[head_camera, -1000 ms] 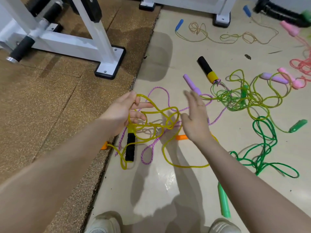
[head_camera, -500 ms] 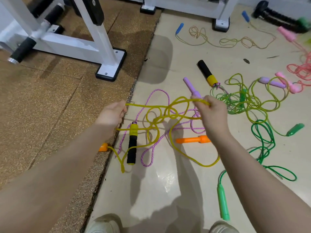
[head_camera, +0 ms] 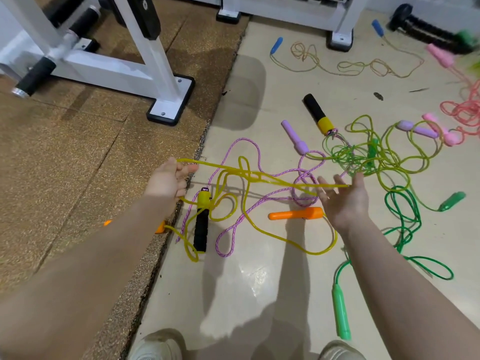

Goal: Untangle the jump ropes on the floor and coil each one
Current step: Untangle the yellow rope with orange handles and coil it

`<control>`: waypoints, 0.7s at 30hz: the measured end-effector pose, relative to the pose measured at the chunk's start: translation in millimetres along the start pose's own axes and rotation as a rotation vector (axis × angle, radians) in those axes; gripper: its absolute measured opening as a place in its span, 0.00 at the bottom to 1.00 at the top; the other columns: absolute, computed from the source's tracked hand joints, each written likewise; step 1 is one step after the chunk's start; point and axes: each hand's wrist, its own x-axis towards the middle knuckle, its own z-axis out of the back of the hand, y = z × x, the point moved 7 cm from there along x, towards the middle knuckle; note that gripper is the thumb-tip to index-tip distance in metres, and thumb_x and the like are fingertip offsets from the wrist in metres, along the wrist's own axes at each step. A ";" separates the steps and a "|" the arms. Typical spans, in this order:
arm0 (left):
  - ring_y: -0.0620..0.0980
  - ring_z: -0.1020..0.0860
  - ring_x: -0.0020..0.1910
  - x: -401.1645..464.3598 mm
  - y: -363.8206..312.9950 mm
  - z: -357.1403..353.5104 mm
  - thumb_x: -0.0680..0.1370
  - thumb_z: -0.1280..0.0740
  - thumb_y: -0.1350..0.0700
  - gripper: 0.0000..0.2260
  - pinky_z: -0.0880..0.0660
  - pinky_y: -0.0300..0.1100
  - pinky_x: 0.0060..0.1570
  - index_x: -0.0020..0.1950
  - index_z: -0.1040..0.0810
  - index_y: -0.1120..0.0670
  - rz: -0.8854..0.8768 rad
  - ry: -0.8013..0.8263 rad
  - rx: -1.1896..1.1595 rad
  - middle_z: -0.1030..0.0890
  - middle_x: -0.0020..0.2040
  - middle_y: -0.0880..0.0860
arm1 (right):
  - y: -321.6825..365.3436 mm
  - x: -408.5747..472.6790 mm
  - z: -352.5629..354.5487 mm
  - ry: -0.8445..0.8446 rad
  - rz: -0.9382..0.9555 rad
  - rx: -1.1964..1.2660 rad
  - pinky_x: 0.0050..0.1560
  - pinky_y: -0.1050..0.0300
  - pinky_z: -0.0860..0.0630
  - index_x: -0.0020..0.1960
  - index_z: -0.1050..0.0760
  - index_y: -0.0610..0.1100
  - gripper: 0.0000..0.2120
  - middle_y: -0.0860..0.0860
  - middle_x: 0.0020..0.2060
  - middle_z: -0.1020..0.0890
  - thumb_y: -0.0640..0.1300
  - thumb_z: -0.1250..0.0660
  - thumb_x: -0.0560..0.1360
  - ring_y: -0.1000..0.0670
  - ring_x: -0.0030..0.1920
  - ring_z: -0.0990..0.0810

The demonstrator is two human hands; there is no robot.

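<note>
A yellow rope (head_camera: 259, 175) stretches taut above the floor between my hands. My left hand (head_camera: 167, 181) grips its loops at the mat's edge, with strands running above and below the palm. My right hand (head_camera: 345, 200) is spread palm up, the yellow strand lying across its fingers. Below hang the rope's black and yellow handle (head_camera: 201, 222) and an orange handle (head_camera: 296, 213). A purple speckled rope (head_camera: 249, 144) with a lilac handle (head_camera: 294, 137) weaves under the yellow one. A lime tangle (head_camera: 368, 157) and a green rope (head_camera: 402, 211) lie to the right.
A white gym frame (head_camera: 161, 74) stands on the cork mat (head_camera: 78, 152) at left. A tan rope with blue handles (head_camera: 350, 66), a pink rope (head_camera: 462, 110) and a dark dumbbell (head_camera: 420, 27) lie at the back. A green handle (head_camera: 340, 313) lies near my shoes (head_camera: 158, 346).
My right hand has let go of its pinch on the yellow rope, spread its fingers and swung right. The rope now spans wider between the hands.
</note>
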 end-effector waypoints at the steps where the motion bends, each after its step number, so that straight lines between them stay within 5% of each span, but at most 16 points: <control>1: 0.41 0.44 0.16 -2.2 -0.2 -2.6 0.84 0.51 0.51 0.14 0.47 0.32 0.15 0.40 0.38 0.54 0.004 0.014 -0.024 0.19 0.43 0.53 | 3.9 -0.2 3.0 0.008 0.095 -0.274 0.61 0.56 0.31 0.76 0.47 0.53 0.28 0.51 0.73 0.38 0.59 0.46 0.79 0.46 0.68 0.30; 4: 0.41 0.44 0.16 -4.3 2.1 -1.9 0.84 0.52 0.52 0.14 0.47 0.32 0.15 0.40 0.39 0.53 0.033 -0.001 -0.067 0.21 0.41 0.52 | 0.7 -9.2 -3.1 0.188 0.373 -1.282 0.72 0.55 0.58 0.77 0.53 0.55 0.35 0.53 0.76 0.46 0.66 0.50 0.73 0.48 0.76 0.57; 7: 0.41 0.44 0.16 -2.1 1.3 4.1 0.84 0.51 0.52 0.13 0.46 0.32 0.15 0.40 0.38 0.53 0.047 -0.032 -0.142 0.21 0.39 0.51 | -10.0 -5.9 19.8 0.204 0.428 -2.064 0.71 0.48 0.66 0.75 0.50 0.61 0.42 0.51 0.77 0.54 0.77 0.60 0.64 0.44 0.75 0.67; 13: 0.41 0.43 0.18 -12.0 -14.7 -9.1 0.84 0.50 0.52 0.14 0.47 0.32 0.17 0.40 0.35 0.54 0.023 0.017 -0.166 0.21 0.44 0.50 | 5.1 4.1 73.3 -0.246 0.035 -2.289 0.72 0.45 0.66 0.73 0.37 0.46 0.23 0.43 0.77 0.53 0.50 0.55 0.82 0.40 0.75 0.64; 15: 0.40 0.43 0.18 -19.8 -16.0 -23.7 0.84 0.50 0.51 0.14 0.47 0.31 0.17 0.40 0.35 0.54 0.035 0.115 -0.120 0.20 0.48 0.52 | 1.6 3.2 69.9 -0.244 0.113 -2.393 0.73 0.43 0.59 0.71 0.37 0.43 0.21 0.42 0.75 0.44 0.43 0.49 0.80 0.39 0.76 0.58; 17: 0.41 0.44 0.17 -28.1 -14.3 -38.0 0.84 0.50 0.50 0.14 0.48 0.31 0.16 0.42 0.34 0.54 0.075 0.206 -0.088 0.19 0.51 0.54 | -14.4 -1.4 47.8 -0.022 0.310 -2.477 0.72 0.47 0.47 0.69 0.36 0.41 0.19 0.43 0.71 0.36 0.43 0.47 0.79 0.41 0.75 0.46; 19: 0.41 0.44 0.17 -35.8 -12.0 -49.0 0.84 0.51 0.49 0.14 0.49 0.31 0.15 0.44 0.34 0.54 0.107 0.268 -0.060 0.18 0.50 0.55 | -39.4 -15.7 21.7 0.332 0.280 -2.407 0.64 0.52 0.33 0.63 0.29 0.41 0.16 0.44 0.63 0.26 0.46 0.45 0.79 0.43 0.65 0.30; 21: 0.41 0.44 0.18 -43.0 -10.5 -57.3 0.84 0.50 0.49 0.13 0.49 0.31 0.16 0.45 0.33 0.54 0.116 0.321 -0.007 0.16 0.48 0.54 | -56.3 -41.4 -9.1 0.564 0.172 -2.244 0.50 0.54 0.27 0.45 0.23 0.42 0.18 0.45 0.44 0.20 0.53 0.44 0.79 0.43 0.50 0.23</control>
